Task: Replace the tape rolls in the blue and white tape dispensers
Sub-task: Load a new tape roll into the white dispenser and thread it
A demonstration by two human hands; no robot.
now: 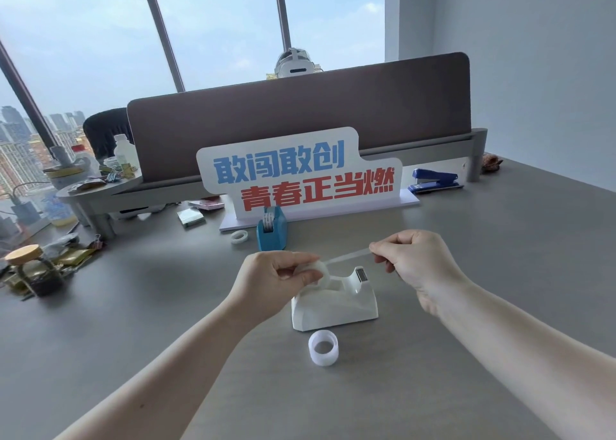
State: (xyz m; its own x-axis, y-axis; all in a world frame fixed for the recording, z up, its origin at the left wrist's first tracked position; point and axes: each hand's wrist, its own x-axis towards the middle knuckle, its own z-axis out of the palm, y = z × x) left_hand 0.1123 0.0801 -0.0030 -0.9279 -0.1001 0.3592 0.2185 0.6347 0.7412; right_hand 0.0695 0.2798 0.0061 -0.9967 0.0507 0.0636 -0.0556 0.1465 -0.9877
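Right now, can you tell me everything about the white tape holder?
The white tape holder is a chunky, glossy plastic block standing upright on the grey desk. A dark cutter sits at its right end. The left hand holds a tape roll over its slot while the right hand pulls a strip out. Another roll lies in front.

The scene is viewed from head height, close above the white tape dispenser [335, 301], facing forward and down.
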